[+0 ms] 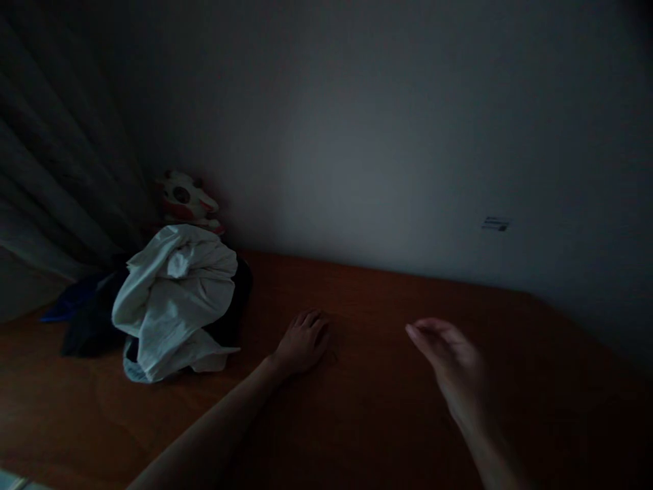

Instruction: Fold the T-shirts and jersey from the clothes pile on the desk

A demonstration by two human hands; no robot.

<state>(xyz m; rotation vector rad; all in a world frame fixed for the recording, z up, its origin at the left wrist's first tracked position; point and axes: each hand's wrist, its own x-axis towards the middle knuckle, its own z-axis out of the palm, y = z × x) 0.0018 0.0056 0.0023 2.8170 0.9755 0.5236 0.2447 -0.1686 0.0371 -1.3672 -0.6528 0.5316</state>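
Observation:
My left hand rests palm down on the brown wooden table, its fingers a little curled and lying on the surface, with nothing seen in it. To its left lies a crumpled white cloth, heaped over dark fabric. Above the table on the right is my right hand, slightly blurred, its fingers bent toward the thumb. A gap shows between thumb and fingertips, and no object is visible there.
A cow-like plush toy sits behind the cloth, against the wall. Dark and blue fabric lies at the left, below a pale curtain. A small label is on the wall.

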